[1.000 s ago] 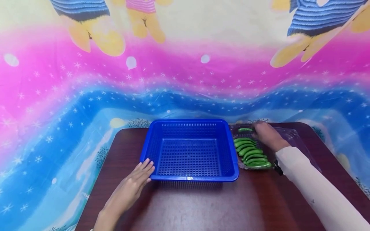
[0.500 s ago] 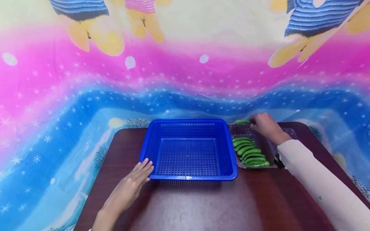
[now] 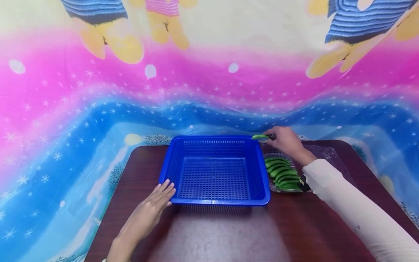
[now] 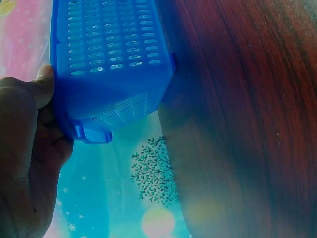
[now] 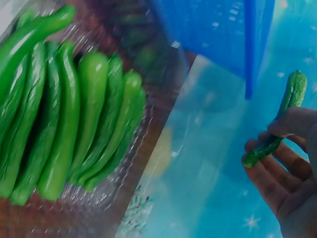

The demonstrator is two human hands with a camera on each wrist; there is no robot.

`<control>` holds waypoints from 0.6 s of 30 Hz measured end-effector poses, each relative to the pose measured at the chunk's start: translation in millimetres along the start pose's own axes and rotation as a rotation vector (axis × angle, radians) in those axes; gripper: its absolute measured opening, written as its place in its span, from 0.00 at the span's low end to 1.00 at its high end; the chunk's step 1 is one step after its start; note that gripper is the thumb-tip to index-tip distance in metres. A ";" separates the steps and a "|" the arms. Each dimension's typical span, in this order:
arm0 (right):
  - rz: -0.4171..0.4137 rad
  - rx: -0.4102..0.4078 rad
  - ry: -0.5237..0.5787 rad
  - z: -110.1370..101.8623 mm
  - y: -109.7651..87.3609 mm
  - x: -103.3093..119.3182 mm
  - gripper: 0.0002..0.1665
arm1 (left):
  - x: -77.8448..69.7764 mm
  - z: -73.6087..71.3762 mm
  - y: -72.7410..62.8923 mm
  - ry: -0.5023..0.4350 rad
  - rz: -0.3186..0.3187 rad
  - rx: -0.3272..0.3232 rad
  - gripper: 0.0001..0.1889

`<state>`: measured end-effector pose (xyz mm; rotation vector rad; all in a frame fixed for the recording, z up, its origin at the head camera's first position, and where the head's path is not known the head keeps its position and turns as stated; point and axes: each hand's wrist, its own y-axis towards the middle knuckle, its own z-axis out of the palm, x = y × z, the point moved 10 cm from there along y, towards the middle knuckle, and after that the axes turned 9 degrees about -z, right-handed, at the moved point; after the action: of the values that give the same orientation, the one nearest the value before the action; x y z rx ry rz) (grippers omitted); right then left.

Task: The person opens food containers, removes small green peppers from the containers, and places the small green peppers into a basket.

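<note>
My right hand [image 3: 283, 140] pinches a small green cucumber [image 3: 260, 137] between thumb and fingers, held in the air at the far right corner of the blue basket [image 3: 215, 201]. In the right wrist view that cucumber [image 5: 277, 124] sits in my fingertips [image 5: 277, 130], with the basket's wall [image 5: 223, 34] just beyond. Several green cucumbers [image 3: 282, 174] lie side by side in a clear plastic tray [image 3: 322, 151] right of the basket; they also fill the tray [image 5: 64, 124] in the right wrist view. My left hand [image 3: 154, 203] rests flat against the basket's near left corner [image 4: 106, 74], thumb [image 4: 44, 82] on its side.
The basket and tray stand on a dark brown wooden table [image 3: 229, 233]. A bright cartoon-print cloth [image 3: 131, 91] hangs behind the table and drapes down past its edges. The basket holds nothing visible.
My right hand picked one cucumber out of the tray, lifted it and carried it left to the basket's far right corner. The left hand stayed put.
</note>
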<state>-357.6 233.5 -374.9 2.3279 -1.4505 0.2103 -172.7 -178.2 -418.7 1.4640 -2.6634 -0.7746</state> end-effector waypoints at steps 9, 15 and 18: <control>-0.046 0.041 0.028 7.1 17.9 31.2 0.16 | 0.1 1.8 -0.1 0.010 0.002 0.001 0.23; -0.063 0.060 0.051 7.2 35.4 59.4 0.17 | -0.4 1.9 0.8 0.015 -0.008 0.006 0.24; -0.072 0.066 0.077 11.7 45.1 74.2 0.18 | -0.1 2.5 1.1 0.016 -0.012 0.007 0.24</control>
<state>-364.9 149.7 -350.5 2.3921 -1.3392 0.3286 -174.1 -176.6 -420.5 1.4821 -2.6507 -0.7522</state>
